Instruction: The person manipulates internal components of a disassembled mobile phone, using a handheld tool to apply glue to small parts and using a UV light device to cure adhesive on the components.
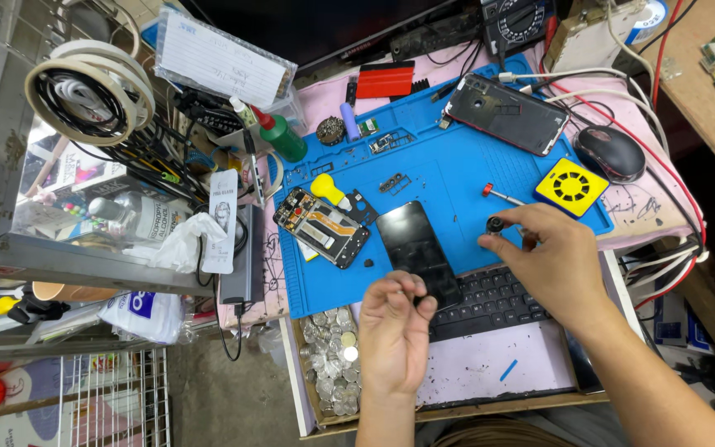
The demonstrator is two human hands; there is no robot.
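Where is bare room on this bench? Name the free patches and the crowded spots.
Free: blue mat between the small black brackets, the red-framed phone and the screwdriver; also pale board below the keyboard. Crowded: the mat's left edge and cables beyond.

Two hands work here, the left hand [395, 327] and the right hand [544, 257]. Three phone pieces lie about: one black screen [415, 248], one opened phone frame [324, 225] and one red-edged phone body [506, 113]. There is one blue mat [457, 165], one mouse [610, 153], one keyboard [494, 302], one green bottle [279, 136] and one tray of coins [333, 360].
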